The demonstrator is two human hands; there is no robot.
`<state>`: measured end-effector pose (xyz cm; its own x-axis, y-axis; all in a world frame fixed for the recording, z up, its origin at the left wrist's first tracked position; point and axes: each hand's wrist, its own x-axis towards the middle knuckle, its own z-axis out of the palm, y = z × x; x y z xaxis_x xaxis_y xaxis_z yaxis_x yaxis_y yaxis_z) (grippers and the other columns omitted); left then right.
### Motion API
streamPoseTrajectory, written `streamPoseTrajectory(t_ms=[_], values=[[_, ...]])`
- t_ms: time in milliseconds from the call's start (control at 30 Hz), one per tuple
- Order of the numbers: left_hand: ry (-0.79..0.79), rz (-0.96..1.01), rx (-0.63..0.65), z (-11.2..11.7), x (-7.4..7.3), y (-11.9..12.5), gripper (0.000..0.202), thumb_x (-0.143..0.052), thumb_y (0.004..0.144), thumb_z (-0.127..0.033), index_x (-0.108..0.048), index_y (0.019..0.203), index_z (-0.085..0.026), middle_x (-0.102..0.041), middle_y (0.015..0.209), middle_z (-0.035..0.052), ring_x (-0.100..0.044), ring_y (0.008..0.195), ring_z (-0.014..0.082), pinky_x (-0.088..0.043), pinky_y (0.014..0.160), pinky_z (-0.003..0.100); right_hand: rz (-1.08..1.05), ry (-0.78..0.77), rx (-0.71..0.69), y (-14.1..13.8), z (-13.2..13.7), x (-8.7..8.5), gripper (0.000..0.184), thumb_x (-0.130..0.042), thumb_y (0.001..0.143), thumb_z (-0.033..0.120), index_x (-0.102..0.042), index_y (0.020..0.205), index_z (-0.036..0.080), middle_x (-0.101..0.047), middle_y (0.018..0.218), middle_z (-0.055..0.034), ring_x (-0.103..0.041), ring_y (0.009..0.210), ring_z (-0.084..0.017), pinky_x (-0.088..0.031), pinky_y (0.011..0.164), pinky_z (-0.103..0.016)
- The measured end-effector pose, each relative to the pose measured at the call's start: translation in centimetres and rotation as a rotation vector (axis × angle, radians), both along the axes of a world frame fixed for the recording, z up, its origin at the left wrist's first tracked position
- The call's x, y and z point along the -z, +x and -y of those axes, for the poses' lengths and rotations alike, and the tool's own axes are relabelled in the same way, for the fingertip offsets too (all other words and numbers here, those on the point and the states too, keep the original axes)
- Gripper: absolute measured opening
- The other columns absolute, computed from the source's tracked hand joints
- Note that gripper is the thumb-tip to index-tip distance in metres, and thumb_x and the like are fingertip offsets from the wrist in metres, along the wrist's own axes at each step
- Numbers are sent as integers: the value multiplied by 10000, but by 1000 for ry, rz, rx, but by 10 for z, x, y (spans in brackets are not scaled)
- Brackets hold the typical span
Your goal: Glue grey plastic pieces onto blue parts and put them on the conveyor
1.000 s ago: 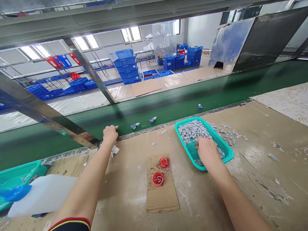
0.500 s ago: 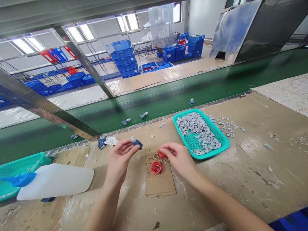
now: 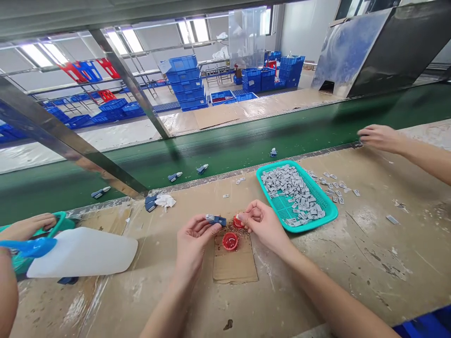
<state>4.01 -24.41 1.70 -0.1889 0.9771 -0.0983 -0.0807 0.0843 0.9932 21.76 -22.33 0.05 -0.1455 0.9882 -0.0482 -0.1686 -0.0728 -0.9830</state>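
My left hand [image 3: 194,241] pinches a small blue and grey plastic part [image 3: 216,219] between thumb and fingers. My right hand [image 3: 262,224] is closed in a pinch over the upper of two red caps [image 3: 238,222]; what its fingertips hold is too small to name. The lower red cap [image 3: 230,241] lies on a piece of cardboard [image 3: 235,263] strewn with tiny dark bits. To the right sits a teal basket [image 3: 330,217] with several small grey pieces [image 3: 289,185].
A green conveyor belt [image 3: 246,145] runs along the far edge carrying several blue parts [image 3: 174,176]. A white jug with a blue nozzle [image 3: 81,252] lies at left. Other people's hands show at the left [image 3: 26,225] and right [image 3: 378,137]. A slanted steel post [image 3: 63,141] rises at left.
My left hand came back from the belt edge holding the blue part. My right hand left the basket and went to the red cap. Two other people's hands have appeared at the sides.
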Motion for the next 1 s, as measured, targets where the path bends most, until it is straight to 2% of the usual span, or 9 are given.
streamPoseTrajectory(t_ms=[100,233,433,567,700,767,833,933,1000], values=[[-34,23,29,2,2,5,319,-807,596,-222,-631,860,-181,-729,873,48,-686,846,195,-540,805,295,-169,-29,-65,-4,5,-10,384,-711,722,434,-389,758,228,-595,640,44,-570,578,-133,-411,476,-207],[-51,68,59,5,2,8,319,-808,600,-202,-636,868,-174,-730,866,45,-686,817,178,-550,762,268,-209,-44,-108,-9,8,-11,406,-724,718,419,-369,750,224,-571,628,59,-547,556,-111,-402,470,-188],[-73,78,92,9,-3,14,268,-817,586,-189,-651,791,-140,-738,830,65,-694,785,190,-563,727,265,-105,-112,-192,-3,7,-7,425,-737,707,432,-373,773,223,-561,574,66,-506,506,-104,-358,436,-177],[-73,53,102,10,-7,17,269,-829,561,-175,-662,768,-132,-741,823,70,-699,773,198,-571,710,263,9,-107,-204,3,8,-11,369,-717,733,415,-410,779,216,-513,499,82,-408,459,-85,-282,428,-173],[-39,-12,227,0,-13,17,321,-820,575,-182,-674,859,-149,-739,874,67,-695,819,201,-571,768,288,28,-74,-170,2,8,-16,345,-686,751,453,-447,770,205,-513,524,71,-416,466,-90,-300,460,-195],[21,-109,272,-15,-14,14,363,-802,610,-214,-672,945,-161,-732,919,71,-686,864,203,-562,807,304,100,-12,-112,9,4,-20,313,-632,791,481,-490,807,202,-568,596,37,-508,540,-124,-364,516,-220],[99,-256,283,-42,-14,8,407,-776,646,-265,-657,1023,-167,-723,945,78,-678,895,206,-553,828,319,272,68,22,24,-3,-23,285,-569,833,488,-541,880,208,-625,711,-2,-578,656,-165,-411,584,-253],[192,-495,241,-99,-10,-13,447,-739,672,-356,-637,1060,-160,-711,998,95,-664,945,215,-526,872,332,690,145,300,64,-14,-21,262,-538,852,453,-590,990,237,-655,856,-33,-597,739,-202,-415,609,-290],[176,-560,205,-141,-5,-32,459,-709,686,-387,-633,1063,-137,-711,1001,119,-663,954,231,-517,873,346,970,153,409,91,-20,-14,268,-557,838,399,-606,1036,225,-656,898,-59,-594,783,-237,-412,629,-319]])
